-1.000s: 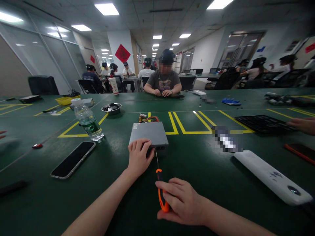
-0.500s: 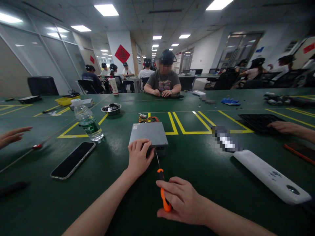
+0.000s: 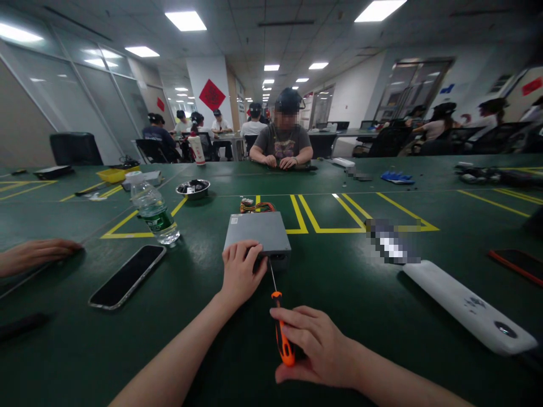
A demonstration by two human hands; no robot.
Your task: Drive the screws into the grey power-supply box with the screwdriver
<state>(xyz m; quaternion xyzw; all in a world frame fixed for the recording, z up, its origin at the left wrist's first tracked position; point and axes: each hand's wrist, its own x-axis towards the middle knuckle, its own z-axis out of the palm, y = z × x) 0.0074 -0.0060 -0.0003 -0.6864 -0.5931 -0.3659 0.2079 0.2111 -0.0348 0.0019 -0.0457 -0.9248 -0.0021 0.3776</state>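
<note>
On the green table [image 3: 352, 282], well in from its far edge, sits a flat grey metal box [image 3: 257, 230], a bundle of coloured wires [image 3: 263, 207] partly hidden behind it. The person's left grip [image 3: 240, 272] clasps the box, covering its near left corner. The right grip [image 3: 313, 340] pinches an orange-and-black-handled screwdriver [image 3: 280, 333]; its thin metal shaft runs up to the box's near face, but I can't make out whether the tip touches. The table's near edge is cut off from view.

No writing is legible, even on the grey metal box [image 3: 259, 232].
</note>
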